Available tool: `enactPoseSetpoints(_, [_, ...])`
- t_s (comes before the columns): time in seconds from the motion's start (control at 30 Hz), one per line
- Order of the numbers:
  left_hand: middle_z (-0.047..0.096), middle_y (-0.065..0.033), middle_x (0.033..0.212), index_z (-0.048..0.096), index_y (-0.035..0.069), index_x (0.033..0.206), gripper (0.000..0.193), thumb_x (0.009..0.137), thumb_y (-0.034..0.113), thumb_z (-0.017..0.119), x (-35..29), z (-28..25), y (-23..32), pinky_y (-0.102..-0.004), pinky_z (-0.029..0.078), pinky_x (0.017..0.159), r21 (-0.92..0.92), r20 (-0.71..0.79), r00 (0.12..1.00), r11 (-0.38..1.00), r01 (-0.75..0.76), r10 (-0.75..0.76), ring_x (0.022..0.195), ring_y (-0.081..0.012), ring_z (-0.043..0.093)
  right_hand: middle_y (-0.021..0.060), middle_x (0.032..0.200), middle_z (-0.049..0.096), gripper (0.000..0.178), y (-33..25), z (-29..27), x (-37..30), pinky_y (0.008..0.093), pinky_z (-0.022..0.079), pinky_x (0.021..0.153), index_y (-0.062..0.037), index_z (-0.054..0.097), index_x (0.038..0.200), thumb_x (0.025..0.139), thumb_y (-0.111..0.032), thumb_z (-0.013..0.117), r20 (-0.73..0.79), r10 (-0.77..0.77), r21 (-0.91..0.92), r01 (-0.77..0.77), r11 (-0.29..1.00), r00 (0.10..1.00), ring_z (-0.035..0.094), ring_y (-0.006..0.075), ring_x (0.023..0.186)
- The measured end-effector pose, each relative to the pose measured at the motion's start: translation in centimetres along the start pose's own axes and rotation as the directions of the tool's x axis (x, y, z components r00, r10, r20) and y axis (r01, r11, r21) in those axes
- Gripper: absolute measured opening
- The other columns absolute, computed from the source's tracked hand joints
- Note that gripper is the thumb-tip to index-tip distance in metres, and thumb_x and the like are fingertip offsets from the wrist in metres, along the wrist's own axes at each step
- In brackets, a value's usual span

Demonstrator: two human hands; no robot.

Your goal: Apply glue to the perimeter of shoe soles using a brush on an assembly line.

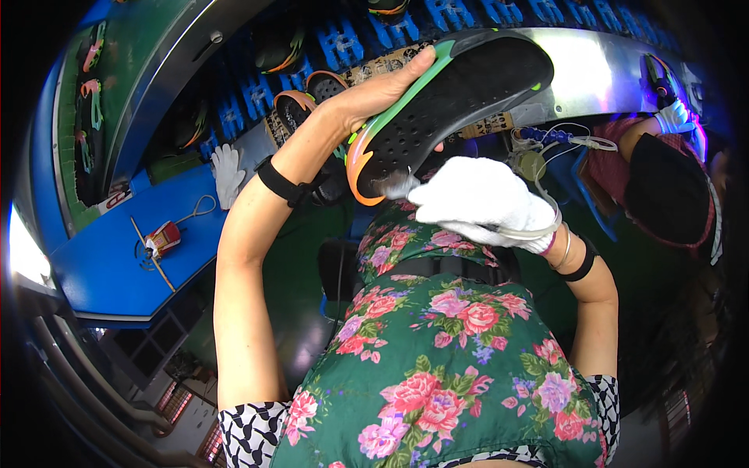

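A black shoe sole (468, 86) with small holes and a green-to-orange edge is held tilted up in front of me. My left hand (374, 97), bare, grips it along its green side, the thumb laid along the edge and the other fingers hidden behind. My right hand (484, 201) wears a white glove and is closed on what looks like a brush (398, 186), whose pale, blurred bristles touch the sole's orange-rimmed end. The brush's handle is hidden in the glove. A pale cord loops around my right wrist.
Beyond the sole, orange-rimmed shoe soles (293, 106) lie near a metal-edged line with blue racks (339, 43). At left, a blue table (101, 269) bears a white glove (227, 175) and a small red object (164, 238). A co-worker's gloved hand (675, 117) is at right, near a cable (577, 140).
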State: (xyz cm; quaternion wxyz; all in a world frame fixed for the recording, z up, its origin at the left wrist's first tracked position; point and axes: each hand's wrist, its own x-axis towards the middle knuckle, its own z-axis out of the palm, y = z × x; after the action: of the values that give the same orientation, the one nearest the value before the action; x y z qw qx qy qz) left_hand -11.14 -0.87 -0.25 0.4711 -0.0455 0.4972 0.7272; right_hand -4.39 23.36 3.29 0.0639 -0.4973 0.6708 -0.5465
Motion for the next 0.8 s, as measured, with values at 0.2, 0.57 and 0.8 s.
enactPoseSetpoints(0.2, [0.068, -0.0273, 0.125, 0.047, 0.002, 0.151, 0.11, 0.088, 0.091, 0.033, -0.7, -1.7, -1.1, -0.0573, 0.064, 0.088, -0.552, 0.172, 0.982, 0.833, 0.029, 0.08, 0.1, -0.0436, 0.074, 0.0166, 0.104, 0.079, 0.018, -0.2, -2.5, -0.1, 0.036, 0.061, 0.089, 0.0029, 0.08, 0.1, 0.082, 0.002, 0.082, -0.187, 0.421, 0.532, -0.269, 0.803, 0.887, 0.077, 0.0228, 0.096])
enactPoseSetpoints(0.57, [0.054, -0.0199, 0.152, 0.051, 0.0, 0.149, 0.052, 0.112, 0.035, 0.041, -0.9, 4.5, -6.2, -0.051, 0.038, 0.122, -0.544, -0.287, 0.912, 0.734, -0.406, 0.292, 0.139, -0.0332, 0.054, 0.0119, 0.101, 0.08, 0.016, -0.3, -6.1, 1.7, 0.0342, 0.059, 0.085, -0.0011, 0.081, 0.099, 0.084, -0.002, 0.082, -0.413, 0.246, 0.014, -0.264, 0.964, 0.877, 0.076, 0.0215, 0.093])
enactPoseSetpoints(0.8, [0.06, -0.0302, 0.139, 0.046, -0.007, 0.149, 0.06, 0.11, 0.039, 0.047, -3.5, 3.3, -10.3, -0.049, 0.061, 0.1, -0.548, -0.12, 0.957, 0.786, -0.286, 0.264, 0.116, -0.0466, 0.067, 0.0115, 0.1, 0.079, 0.021, -2.0, -4.9, 1.1, 0.0384, 0.058, 0.079, -0.0041, 0.079, 0.103, 0.082, -0.003, 0.082, -0.343, 0.008, -0.179, -0.074, 0.981, 0.939, 0.074, 0.0277, 0.088])
